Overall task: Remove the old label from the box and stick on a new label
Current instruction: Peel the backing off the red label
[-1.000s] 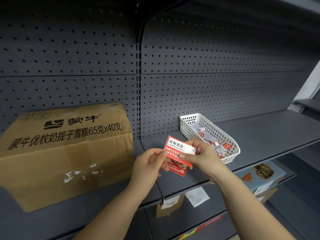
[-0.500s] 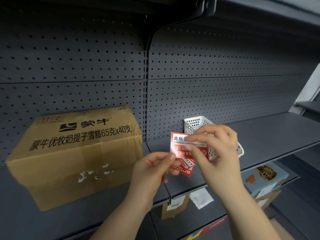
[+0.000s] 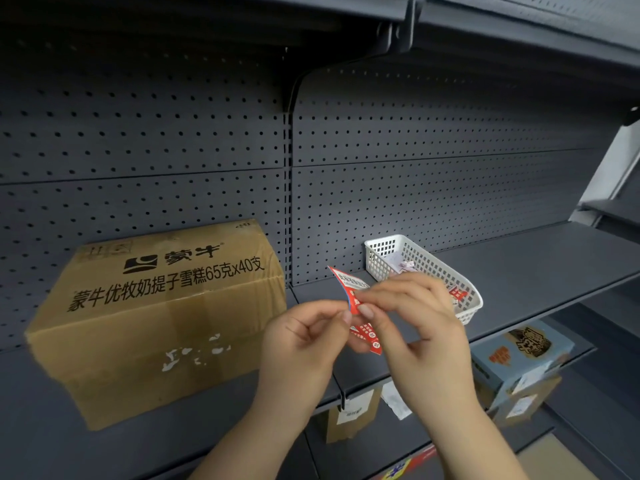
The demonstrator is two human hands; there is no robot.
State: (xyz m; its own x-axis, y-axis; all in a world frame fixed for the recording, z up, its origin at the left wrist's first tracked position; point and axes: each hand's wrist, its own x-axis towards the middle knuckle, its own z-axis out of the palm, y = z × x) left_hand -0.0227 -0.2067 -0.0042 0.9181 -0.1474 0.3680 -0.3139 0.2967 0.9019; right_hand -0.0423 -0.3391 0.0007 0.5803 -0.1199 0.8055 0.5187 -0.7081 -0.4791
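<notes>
Both hands pinch a red and white paper label point(image 3: 356, 299) in midair: left hand point(image 3: 304, 344) and right hand point(image 3: 415, 327) on its bent middle. The brown cardboard box point(image 3: 156, 317) sits on the grey metal shelf point(image 3: 519, 265) just left of them, white scuffed patches on its front.

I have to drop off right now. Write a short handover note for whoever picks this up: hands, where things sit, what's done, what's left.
Left hand: pinching the left edge of the red label.
Right hand: pinching the same label, which is bent between the two hands, apparently being peeled from its backing.
Cardboard box: on the shelf to the left, front face showing white torn scraps where a label came off.
White basket: on the shelf behind the hands, more labels inside.
Done: the old label looks removed, apart from residue.
Left: finish peeling and stick the new label on the box front.
</notes>
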